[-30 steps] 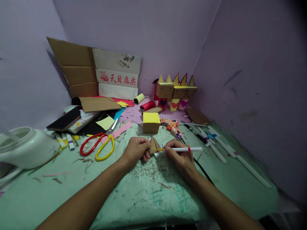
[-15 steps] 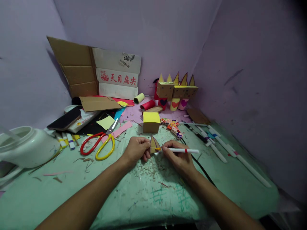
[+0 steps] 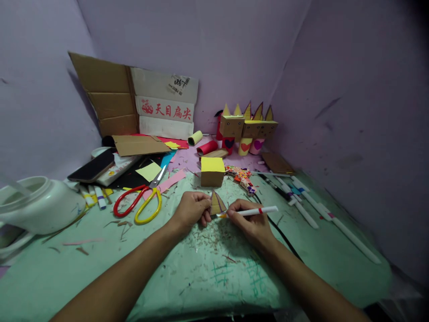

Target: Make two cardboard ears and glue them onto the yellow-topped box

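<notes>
My left hand (image 3: 194, 209) pinches the left edge of a small triangular cardboard piece (image 3: 217, 205) with dark outlines along its sides. My right hand (image 3: 248, 220) is closed around a white marker pen (image 3: 263, 210) with a red band, held like a writing tool. Its orange-yellow tip end points left, just below the lower right corner of the triangle; whether it touches cannot be made out. Just behind the hands stands a small cardboard box (image 3: 212, 178) with a yellow top. Brown scraps (image 3: 209, 237) litter the table under my hands.
Red-and-yellow-handled scissors (image 3: 154, 192) lie left of my hands. A white teapot (image 3: 43, 205) stands at the far left. A floral-patterned glue gun (image 3: 241, 176) with a black cord and several markers (image 3: 308, 214) lie to the right. Box-headed paper figures (image 3: 246, 129) stand behind.
The marker's tip has moved from the triangle's face down to below its lower right corner, and the pen is tilted more. My left hand has stayed almost in place.
</notes>
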Action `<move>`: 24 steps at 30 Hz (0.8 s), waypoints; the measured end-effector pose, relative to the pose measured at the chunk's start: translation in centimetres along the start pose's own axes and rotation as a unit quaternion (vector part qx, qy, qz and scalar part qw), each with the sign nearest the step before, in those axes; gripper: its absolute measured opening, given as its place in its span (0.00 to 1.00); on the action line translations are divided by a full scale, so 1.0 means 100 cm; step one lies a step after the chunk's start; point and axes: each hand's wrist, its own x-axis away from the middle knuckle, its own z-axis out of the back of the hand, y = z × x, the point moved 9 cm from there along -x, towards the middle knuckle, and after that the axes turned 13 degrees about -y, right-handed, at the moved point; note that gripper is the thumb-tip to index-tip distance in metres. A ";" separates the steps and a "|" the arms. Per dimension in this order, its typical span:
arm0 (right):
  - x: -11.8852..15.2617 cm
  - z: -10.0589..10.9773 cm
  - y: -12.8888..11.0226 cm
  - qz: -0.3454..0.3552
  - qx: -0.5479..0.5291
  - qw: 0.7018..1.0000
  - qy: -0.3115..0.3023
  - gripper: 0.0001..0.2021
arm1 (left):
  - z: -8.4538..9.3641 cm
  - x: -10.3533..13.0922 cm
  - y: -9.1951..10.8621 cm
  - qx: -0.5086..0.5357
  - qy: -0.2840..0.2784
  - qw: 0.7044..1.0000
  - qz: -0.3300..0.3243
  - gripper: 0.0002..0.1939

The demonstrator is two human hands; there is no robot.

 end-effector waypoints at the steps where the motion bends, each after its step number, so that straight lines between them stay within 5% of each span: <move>1: 0.001 0.002 0.001 -0.005 -0.009 1.000 0.009 0.09 | 0.000 0.000 0.000 0.000 0.000 1.000 0.000 0.09; 5: 0.002 0.010 -0.001 -0.003 -0.003 0.999 0.054 0.08 | 0.000 0.000 0.000 -0.002 0.003 1.000 0.001 0.09; 24: -0.001 0.002 -0.001 -0.010 0.013 1.000 0.008 0.09 | 0.000 0.000 0.000 -0.003 -0.001 1.000 -0.002 0.08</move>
